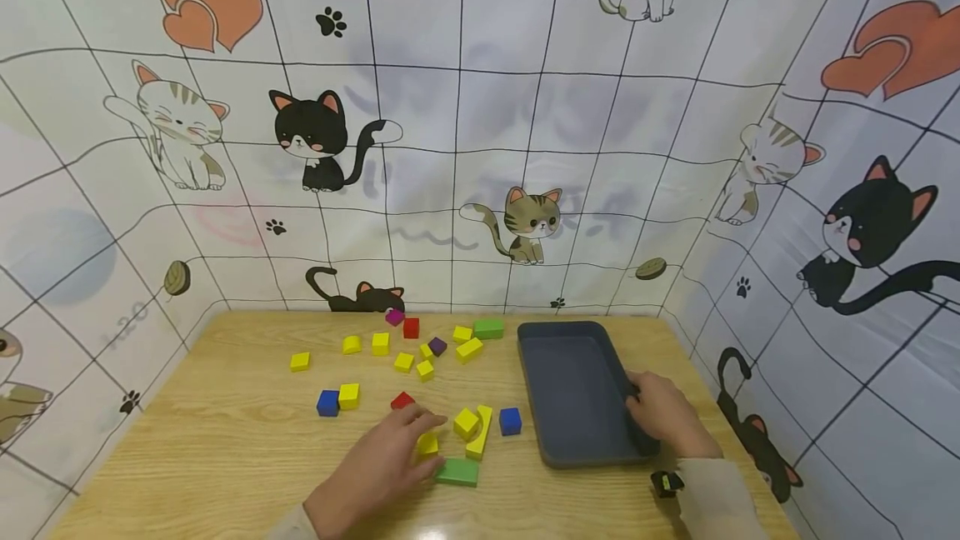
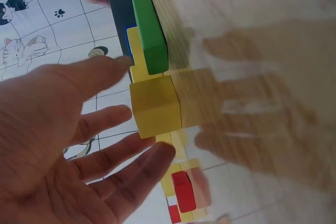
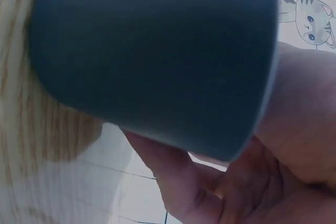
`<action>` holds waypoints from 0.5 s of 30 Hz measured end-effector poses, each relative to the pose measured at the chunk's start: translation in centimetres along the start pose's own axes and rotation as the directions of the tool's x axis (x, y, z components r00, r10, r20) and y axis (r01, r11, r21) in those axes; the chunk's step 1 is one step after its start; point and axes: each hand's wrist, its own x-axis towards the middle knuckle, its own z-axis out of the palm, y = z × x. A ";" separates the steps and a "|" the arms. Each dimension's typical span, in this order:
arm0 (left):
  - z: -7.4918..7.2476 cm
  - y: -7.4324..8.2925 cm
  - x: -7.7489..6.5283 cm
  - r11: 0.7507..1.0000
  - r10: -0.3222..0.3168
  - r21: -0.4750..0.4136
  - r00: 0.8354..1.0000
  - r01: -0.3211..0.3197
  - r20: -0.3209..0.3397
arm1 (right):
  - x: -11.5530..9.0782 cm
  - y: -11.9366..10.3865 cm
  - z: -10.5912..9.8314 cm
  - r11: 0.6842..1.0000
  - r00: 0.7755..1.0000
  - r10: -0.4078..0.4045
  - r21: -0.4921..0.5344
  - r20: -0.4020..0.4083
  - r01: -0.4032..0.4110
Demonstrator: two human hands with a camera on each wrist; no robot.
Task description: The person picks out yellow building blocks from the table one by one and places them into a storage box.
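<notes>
My left hand (image 1: 386, 458) hovers low over the table with fingers spread, close around a yellow cube (image 1: 427, 445). In the left wrist view that yellow cube (image 2: 156, 107) stands between the thumb and the other fingertips, which are not pressed together on it. A green rectangular block (image 1: 457, 472) lies right by the thumb, and a red block (image 1: 402, 401) sits just beyond the fingers. My right hand (image 1: 667, 411) grips the right rim of a dark grey tray (image 1: 585, 390). From the right wrist, the tray's outer wall (image 3: 152, 66) hides part of the fingers.
Between hand and tray are another yellow cube (image 1: 466, 423), a yellow arched block (image 1: 480, 433) and a blue cube (image 1: 510, 421). A second blue cube (image 1: 327, 403) touches a yellow one at left. Several coloured blocks lie farther back, before the cat-print wall covering (image 1: 420, 232).
</notes>
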 end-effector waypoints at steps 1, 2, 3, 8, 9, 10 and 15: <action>0.0 0.0 0.0 1.000 0.008 -0.011 1.000 -0.008 0.001 | 0.0 0.0 0.0 1.000 1.000 0.001 0.002 0.000 -0.001; 0.0 0.0 0.1 1.000 0.014 -0.020 1.000 -0.014 0.000 | -0.1 0.0 0.0 1.000 1.000 0.001 0.005 0.001 -0.001; 0.1 0.0 0.1 0.999 0.020 -0.028 1.000 -0.020 -0.001 | -0.1 0.0 0.0 1.000 1.000 0.001 0.008 0.003 -0.001; 0.1 -0.1 0.2 0.998 0.028 -0.057 1.000 -0.028 0.000 | -0.2 -0.1 -0.1 1.000 1.000 -0.003 0.027 0.000 0.003; 0.1 -0.2 0.3 0.998 0.028 -0.061 1.000 -0.028 0.000 | -0.2 -0.1 -0.1 1.000 1.000 -0.003 0.031 -0.001 0.003; 0.1 -0.2 0.3 0.997 0.028 -0.066 1.000 -0.028 0.001 | -0.2 -0.1 -0.1 0.999 1.000 -0.001 0.032 -0.003 0.002; 0.0 -0.1 0.3 0.996 0.034 -0.080 0.999 -0.034 -0.003 | -0.3 0.0 0.0 0.999 1.000 0.005 0.042 -0.007 -0.004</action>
